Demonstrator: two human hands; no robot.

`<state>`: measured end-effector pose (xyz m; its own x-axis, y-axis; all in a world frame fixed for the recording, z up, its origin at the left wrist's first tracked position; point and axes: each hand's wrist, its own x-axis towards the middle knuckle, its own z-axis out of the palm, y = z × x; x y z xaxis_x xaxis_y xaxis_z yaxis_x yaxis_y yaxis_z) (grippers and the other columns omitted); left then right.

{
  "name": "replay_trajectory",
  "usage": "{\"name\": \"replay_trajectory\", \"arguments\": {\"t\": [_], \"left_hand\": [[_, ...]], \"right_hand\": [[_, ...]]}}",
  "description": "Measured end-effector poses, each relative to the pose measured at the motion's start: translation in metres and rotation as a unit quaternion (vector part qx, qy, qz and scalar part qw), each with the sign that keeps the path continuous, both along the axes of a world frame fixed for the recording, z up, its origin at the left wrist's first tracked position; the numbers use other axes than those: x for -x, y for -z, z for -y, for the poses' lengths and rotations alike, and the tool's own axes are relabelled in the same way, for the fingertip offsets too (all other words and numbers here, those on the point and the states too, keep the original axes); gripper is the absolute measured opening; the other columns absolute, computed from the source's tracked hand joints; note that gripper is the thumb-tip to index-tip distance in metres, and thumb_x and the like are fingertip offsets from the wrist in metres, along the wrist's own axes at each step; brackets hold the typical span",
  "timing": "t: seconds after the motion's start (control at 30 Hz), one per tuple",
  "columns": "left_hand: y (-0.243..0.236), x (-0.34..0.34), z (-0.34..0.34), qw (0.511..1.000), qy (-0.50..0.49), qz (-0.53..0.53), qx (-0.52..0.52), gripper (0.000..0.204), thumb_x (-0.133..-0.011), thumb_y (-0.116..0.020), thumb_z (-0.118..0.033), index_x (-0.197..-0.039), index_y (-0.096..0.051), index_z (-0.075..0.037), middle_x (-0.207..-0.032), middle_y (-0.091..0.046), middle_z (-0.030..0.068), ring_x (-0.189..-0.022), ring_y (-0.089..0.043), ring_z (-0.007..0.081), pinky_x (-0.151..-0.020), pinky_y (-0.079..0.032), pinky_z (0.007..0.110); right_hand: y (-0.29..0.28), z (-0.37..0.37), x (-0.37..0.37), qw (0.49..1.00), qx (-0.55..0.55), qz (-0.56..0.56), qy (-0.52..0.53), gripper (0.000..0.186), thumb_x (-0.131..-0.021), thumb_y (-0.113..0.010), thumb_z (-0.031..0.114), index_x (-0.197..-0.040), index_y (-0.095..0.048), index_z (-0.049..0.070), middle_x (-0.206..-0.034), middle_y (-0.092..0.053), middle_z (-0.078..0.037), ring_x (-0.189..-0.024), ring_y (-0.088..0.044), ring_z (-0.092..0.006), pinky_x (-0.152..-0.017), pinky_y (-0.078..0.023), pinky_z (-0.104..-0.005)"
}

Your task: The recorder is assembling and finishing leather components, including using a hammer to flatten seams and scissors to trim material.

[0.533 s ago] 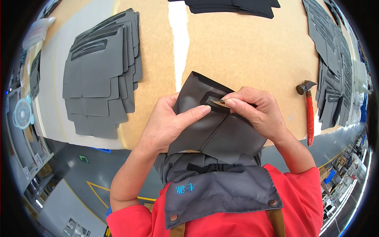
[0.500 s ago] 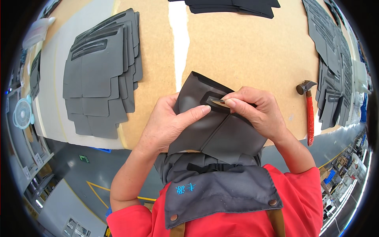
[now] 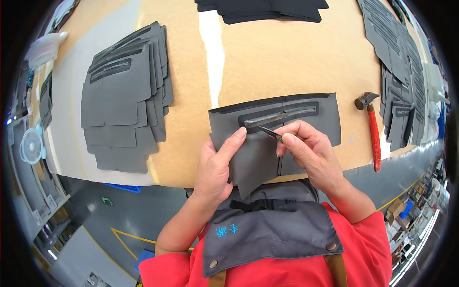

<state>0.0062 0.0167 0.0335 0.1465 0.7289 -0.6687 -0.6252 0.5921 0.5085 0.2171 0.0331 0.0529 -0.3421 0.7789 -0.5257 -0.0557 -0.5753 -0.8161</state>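
A dark grey fabric panel (image 3: 253, 148) lies over the table's near edge, with a long black-bordered slot running along its upper part. My left hand (image 3: 217, 165) grips the panel's left side, thumb on top beside the slot's left end, the other fingers mostly hidden beneath. Between the thumb and fingers of my right hand (image 3: 311, 150) is a pair of dark pointed tweezers (image 3: 271, 133). Their tips point left, just below the slot; whether they touch the fabric I cannot tell.
Similar grey panels are stacked at the left (image 3: 117, 103) and far right (image 3: 399, 62). Black pieces (image 3: 267, 10) lie at the table's far side. A hammer with a red handle (image 3: 374, 143) rests right of my hands. A translucent container (image 3: 45, 50) stands far left.
The panel has turned and flattened onto the table, showing the whole slot. My right hand has drawn the tweezers away from the slot, toward me. My left hand has moved slightly nearer me.
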Motion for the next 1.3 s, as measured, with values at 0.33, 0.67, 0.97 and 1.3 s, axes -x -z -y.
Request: {"name": "replay_trajectory", "arguments": {"t": [0.33,0.67,0.97,1.3], "left_hand": [[-0.003,-0.006,0.006,0.998,0.026,-0.04,-0.029,0.023,-0.103,-0.068,-0.017,-0.118,-0.066,0.001,-0.108,-0.072,0.0068,-0.096,-0.068,0.0121,-0.082,-0.056,0.028],[0.001,-0.006,0.011,0.968,0.06,-0.201,-0.14,0.02,-0.103,-0.068,-0.016,-0.115,-0.067,0.0,-0.105,-0.072,0.004,-0.094,-0.063,0.0082,-0.083,-0.051,0.024],[0.003,-0.009,0.013,0.962,0.057,-0.219,-0.152,0.018,-0.102,-0.069,-0.013,-0.113,-0.068,0.0,-0.102,-0.072,0.0035,-0.092,-0.063,0.0075,-0.082,-0.051,0.024],[0.003,-0.008,0.018,0.953,0.067,-0.249,-0.16,0.017,-0.101,-0.07,-0.012,-0.111,-0.067,0.0,-0.099,-0.071,0.0026,-0.089,-0.062,0.0075,-0.08,-0.05,0.025]], "right_hand": [[0.009,0.007,-0.001,0.998,-0.03,0.046,0.004,0.023,-0.107,-0.063,0.023,-0.112,-0.069,0.002,-0.088,-0.067,0.001,-0.083,-0.056,-0.0037,-0.071,-0.042,-0.0215],[0.003,0.004,0.001,0.998,-0.025,0.059,0.0,0.022,-0.106,-0.064,0.022,-0.111,-0.069,0.001,-0.089,-0.067,0.001,-0.084,-0.057,-0.0035,-0.072,-0.043,-0.0216],[0.003,0.005,0.003,0.998,-0.035,0.061,0.004,0.02,-0.105,-0.065,0.019,-0.111,-0.069,0.0,-0.09,-0.068,0.0,-0.085,-0.059,-0.005,-0.074,-0.046,-0.0224],[0.005,0.008,0.005,0.997,-0.028,0.073,0.008,0.017,-0.104,-0.066,0.016,-0.107,-0.069,0.0,-0.09,-0.068,0.0,-0.084,-0.06,-0.0058,-0.074,-0.047,-0.0224]]}}
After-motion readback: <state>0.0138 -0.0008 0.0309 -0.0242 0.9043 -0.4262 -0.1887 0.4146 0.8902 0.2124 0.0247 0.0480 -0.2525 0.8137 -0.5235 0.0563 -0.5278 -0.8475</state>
